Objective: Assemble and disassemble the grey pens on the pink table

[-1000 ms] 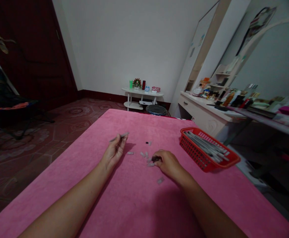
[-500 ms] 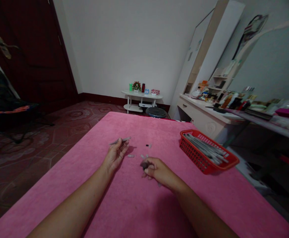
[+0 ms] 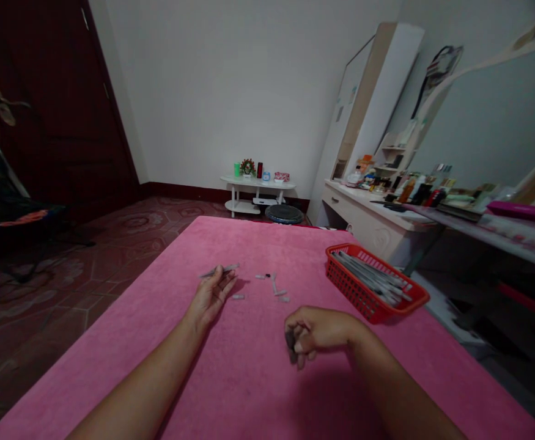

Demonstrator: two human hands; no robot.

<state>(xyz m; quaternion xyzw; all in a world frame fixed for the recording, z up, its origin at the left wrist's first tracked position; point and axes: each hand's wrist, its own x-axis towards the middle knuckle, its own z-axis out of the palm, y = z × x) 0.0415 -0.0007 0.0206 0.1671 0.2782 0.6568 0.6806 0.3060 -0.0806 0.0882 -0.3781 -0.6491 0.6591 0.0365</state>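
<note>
Pinching a slim grey stick [image 3: 231,267] in my left hand [image 3: 213,293] above the table [image 3: 235,373], near small clear pieces [image 3: 284,299], I'm clasping a dark object [image 3: 290,339] in my right hand [image 3: 315,330], light, steady grips seeming best.

Nearer us, between our left hand [image 3: 212,293] and right hand [image 3: 315,333], the pink surface [image 3: 244,366] lies open; farther out, small translucent pieces [image 3: 284,299] obstruct us, and a red plastic basket [image 3: 350,289] bars low passage rightward.

Red basket [image 3: 347,287], small pieces [image 3: 238,297] on pink cloth [image 3: 235,373]
</note>
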